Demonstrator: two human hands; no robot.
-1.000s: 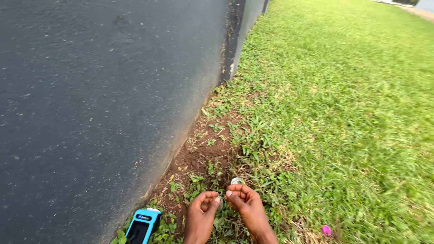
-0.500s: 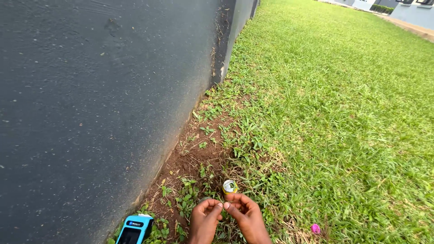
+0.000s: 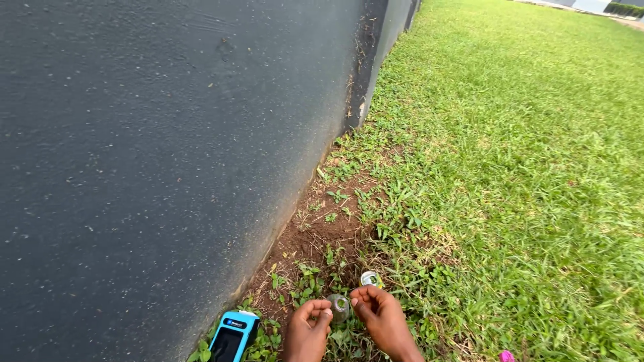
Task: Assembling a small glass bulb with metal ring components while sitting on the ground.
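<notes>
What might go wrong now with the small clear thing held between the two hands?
The small clear object is pinched only by fingertips of the left hand and right hand; it may slip into the grass and be hard to find. The blue device lies close and might get knocked.

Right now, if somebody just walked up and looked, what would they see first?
Probably the big dark grey wall that fills the left side, with bright green grass spreading out on the right. Down at the bottom, the left hand and the right hand pinch a small clear glass ball between them, above a strip of bare soil. A blue and black gadget lies beside the wall.
</notes>
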